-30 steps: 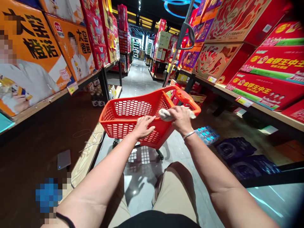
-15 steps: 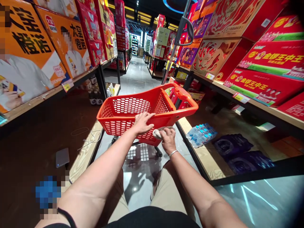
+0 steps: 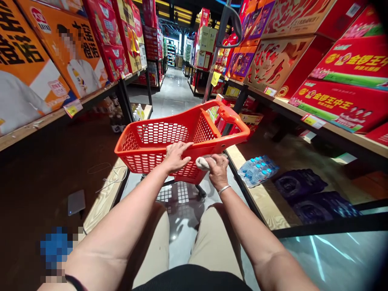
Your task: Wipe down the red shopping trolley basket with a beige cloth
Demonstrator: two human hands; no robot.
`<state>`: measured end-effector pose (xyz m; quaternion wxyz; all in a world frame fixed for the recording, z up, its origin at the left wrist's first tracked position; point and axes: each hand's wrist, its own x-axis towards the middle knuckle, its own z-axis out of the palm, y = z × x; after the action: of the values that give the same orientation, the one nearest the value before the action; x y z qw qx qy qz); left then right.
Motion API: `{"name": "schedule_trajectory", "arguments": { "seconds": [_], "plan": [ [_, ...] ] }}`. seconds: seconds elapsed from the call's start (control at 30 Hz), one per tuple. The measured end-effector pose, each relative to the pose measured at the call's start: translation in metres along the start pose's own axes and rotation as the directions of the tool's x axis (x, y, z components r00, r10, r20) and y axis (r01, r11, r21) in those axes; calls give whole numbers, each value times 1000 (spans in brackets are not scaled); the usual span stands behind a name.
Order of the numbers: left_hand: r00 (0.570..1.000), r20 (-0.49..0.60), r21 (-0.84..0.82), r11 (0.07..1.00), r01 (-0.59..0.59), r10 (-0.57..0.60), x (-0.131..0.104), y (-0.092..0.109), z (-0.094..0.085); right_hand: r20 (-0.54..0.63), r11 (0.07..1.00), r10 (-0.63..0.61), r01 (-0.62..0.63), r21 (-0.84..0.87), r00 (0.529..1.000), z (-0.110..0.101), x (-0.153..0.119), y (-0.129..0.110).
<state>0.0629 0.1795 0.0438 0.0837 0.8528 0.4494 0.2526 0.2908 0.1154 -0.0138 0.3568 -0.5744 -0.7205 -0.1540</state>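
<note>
A red plastic shopping cart (image 3: pixel 151 151) stands across the aisle before me, its handle at the right. My left hand (image 3: pixel 176 157) holds its near rim, fingers laid over the top edge and thumb along the outer side. Bunched in my right hand (image 3: pixel 218 170) is a greyish-white cloth (image 3: pixel 202 163), held against the cart's near side below the handle end. Part of the cloth is hidden behind my fingers. The basket's visible inside shows bare mesh walls.
Shelves of orange boxes (image 3: pixel 63 52) and red gift boxes (image 3: pixel 342 99) line both sides. Wrapped water bottles (image 3: pixel 257 170) and dark purple packs (image 3: pixel 300 184) lie low right. A power bank (image 3: pixel 76 202) and white cable are low left. A grey metal pole (image 3: pixel 214 68) rises behind the cart.
My right hand has shifted slightly up and right with the cloth along the cart's side. The view has tilted a little, and my left hand stays on the rim.
</note>
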Motion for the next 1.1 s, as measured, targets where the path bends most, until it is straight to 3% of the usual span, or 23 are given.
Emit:
{"name": "schedule_trajectory", "arguments": {
  "seconds": [0.07, 0.13, 0.27, 0.33, 0.4, 0.5, 0.6, 0.7, 0.8, 0.97, 1.1],
  "plan": [
    [1000, -6, 5, 1000, -4, 4, 2, -2, 1, 68, 999, -46, 44, 21, 997, -2, -3, 0],
    [1000, -21, 4, 1000, -1, 2, 3, -3, 2, 43, 996, -84, 83, 8, 996, -15, 6, 5],
    [999, -49, 2, 1000, 0, 0, 5, -3, 5, -241, 991, -8, -25, -132, 971, -62, 53, 29],
    [998, -56, -8, 1000, -3, 2, 5, -1, 6, -311, 983, 44, -97, -158, 949, -78, 77, 40],
    [998, -56, -25, 1000, -9, 8, 5, 0, 8, -282, 979, 84, -132, -155, 956, -84, 92, 42],
    [998, -59, -41, 999, -13, 11, 8, -2, 9, -163, 977, 101, -128, -169, 982, -77, 98, 23],
    [998, -69, -48, 999, -14, 10, 13, -7, 10, 19, 982, -5, 9, -190, 1000, -66, 97, -8],
    [996, -91, -65, 998, -23, 17, 19, -16, 11, 177, 972, -136, 165, -164, 975, -66, 102, -20],
    [991, -127, -90, 995, -44, 33, 27, -26, 12, 191, 972, -123, 158, -175, 974, -80, 115, 3],
    [991, -134, -141, 989, -40, 21, 42, -41, 13, 72, 978, 67, -51, -202, 995, -110, 134, 64],
    [991, -132, -139, 990, -4, -15, 52, -44, 11, 84, 984, 98, -84, -158, 992, -110, 137, 69]
  ]
}}
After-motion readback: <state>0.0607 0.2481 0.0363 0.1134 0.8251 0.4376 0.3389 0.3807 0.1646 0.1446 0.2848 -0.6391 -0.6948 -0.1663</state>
